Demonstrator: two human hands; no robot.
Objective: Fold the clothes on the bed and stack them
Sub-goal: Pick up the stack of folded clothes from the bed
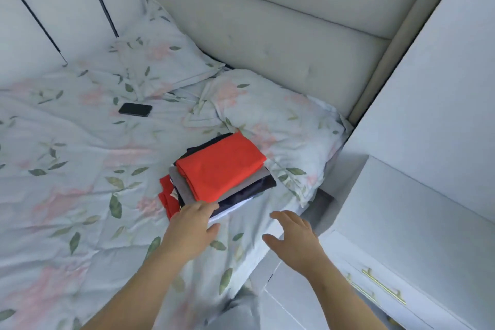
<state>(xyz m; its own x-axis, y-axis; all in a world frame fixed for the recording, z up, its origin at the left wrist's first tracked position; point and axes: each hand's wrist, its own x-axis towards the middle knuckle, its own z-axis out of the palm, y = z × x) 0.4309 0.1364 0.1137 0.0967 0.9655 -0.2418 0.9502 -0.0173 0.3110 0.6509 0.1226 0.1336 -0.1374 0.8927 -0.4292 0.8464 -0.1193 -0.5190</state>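
A floral duvet (80,195) covers the bed, and the stack of folded clothes (254,187) sits near its right edge, touching a pillow (281,120) — an orange-red garment (222,166) lies on top. The left hand (191,225) rests straight fingers on the stack's near edge; the right hand (292,236) hovers spread, holding nothing. The layers look soft, light and prone to sliding — best taken from underneath, at both sides

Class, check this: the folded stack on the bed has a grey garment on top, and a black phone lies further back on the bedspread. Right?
Not quite: the head view shows a red garment on top, the grey garment under it. The black phone is as stated.
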